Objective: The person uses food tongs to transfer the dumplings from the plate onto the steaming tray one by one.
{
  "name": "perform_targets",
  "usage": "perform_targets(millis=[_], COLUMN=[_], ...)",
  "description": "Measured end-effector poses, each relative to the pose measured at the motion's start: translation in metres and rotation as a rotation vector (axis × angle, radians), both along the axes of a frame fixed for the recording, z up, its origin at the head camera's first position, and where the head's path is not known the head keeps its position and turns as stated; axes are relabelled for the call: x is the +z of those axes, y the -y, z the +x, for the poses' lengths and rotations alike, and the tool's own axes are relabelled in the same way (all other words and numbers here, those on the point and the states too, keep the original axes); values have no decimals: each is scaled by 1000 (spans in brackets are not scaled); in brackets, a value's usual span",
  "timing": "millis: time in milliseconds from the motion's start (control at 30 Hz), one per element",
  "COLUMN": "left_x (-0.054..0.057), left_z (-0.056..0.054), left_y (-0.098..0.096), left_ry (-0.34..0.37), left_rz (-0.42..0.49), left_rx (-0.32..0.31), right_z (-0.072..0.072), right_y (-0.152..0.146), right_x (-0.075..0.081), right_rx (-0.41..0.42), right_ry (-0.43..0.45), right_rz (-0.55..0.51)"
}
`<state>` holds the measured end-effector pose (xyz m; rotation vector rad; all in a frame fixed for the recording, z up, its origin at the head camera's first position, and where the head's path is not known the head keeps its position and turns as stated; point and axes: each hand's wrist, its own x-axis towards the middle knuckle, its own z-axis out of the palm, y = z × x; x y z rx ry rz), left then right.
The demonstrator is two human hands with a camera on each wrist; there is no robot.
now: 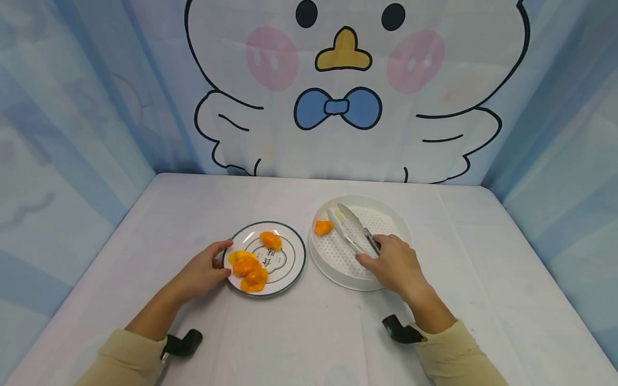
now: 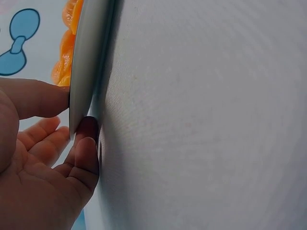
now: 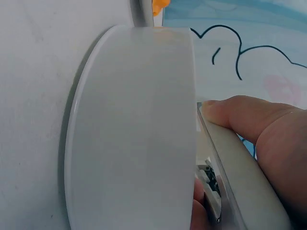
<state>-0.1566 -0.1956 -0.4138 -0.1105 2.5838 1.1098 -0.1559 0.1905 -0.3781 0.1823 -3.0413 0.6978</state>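
Observation:
My left hand point(image 1: 205, 273) holds the left rim of a white plate point(image 1: 291, 268) with a dark green edge, thumb on top and fingertips tucked under it in the left wrist view. Orange segments point(image 1: 254, 280), glossy and clustered, lie on the plate. My right hand point(image 1: 398, 262) grips metal tongs point(image 1: 354, 219) between thumb and fingers. The tongs reach over a round white tray point(image 1: 403, 228), their arms spread. Between their tips shows a small pale yellowish bit point(image 1: 339, 215). Beside them, at the tray's left, sits another orange piece point(image 1: 323, 228).
Both dishes stand side by side on a white-covered table point(image 1: 299, 343), a narrow gap between them. The tray has a dotted inner surface and a tall side wall point(image 3: 129, 134). A printed curtain point(image 1: 338, 150) hangs behind the table and along both sides.

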Motion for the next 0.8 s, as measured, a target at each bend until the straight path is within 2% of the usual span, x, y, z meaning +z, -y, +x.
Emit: perform_targets(millis=[167,533,800], left_x=[0,1,-1], left_z=[0,0,1], left_y=[0,0,0], left_ry=[2,0,-2], left_rz=[3,6,16], left_rx=[1,2,-2], right_z=[6,17,21], right_y=[7,25,39], right_x=[4,5,5], right_rx=[27,70,95], right_ry=[-29,-88,-92], right_rz=[-23,-3,-4])
